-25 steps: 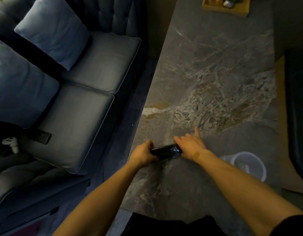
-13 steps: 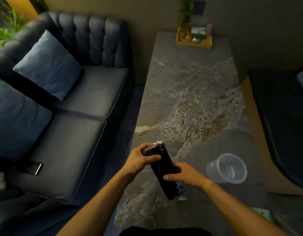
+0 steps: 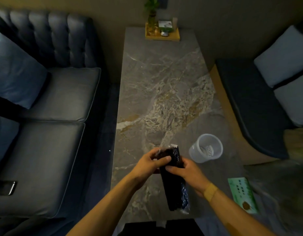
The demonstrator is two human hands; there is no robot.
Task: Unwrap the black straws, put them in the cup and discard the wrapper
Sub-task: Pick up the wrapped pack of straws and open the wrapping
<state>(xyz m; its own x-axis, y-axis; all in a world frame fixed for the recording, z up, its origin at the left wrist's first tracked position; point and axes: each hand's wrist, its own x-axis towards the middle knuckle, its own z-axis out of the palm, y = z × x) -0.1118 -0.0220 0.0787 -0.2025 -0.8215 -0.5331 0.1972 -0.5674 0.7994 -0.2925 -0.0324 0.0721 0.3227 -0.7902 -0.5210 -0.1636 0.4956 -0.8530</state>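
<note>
A pack of black straws [image 3: 175, 186] in a clear plastic wrapper is held lengthwise above the near end of the marble table [image 3: 164, 86]. My left hand [image 3: 150, 163] pinches the pack's far end, thumb on top. My right hand [image 3: 188, 174] grips its middle from the right side. The near end of the pack hangs free towards me, with wrapper film showing along its right edge. A clear plastic cup [image 3: 206, 148] stands upright on the table just right of my hands, with nothing in it.
A wooden tray [image 3: 161, 35] with a plant and small items sits at the table's far end. A green card [image 3: 242, 195] lies near the front right corner. A dark sofa [image 3: 50, 108] with a phone [image 3: 5, 187] flanks the left; a bench with cushions [image 3: 283, 62] the right.
Both hands lifted the pack off the table's left edge, turned it from crosswise to lengthwise and brought it closer to the cup. The camera view rose and widened.
</note>
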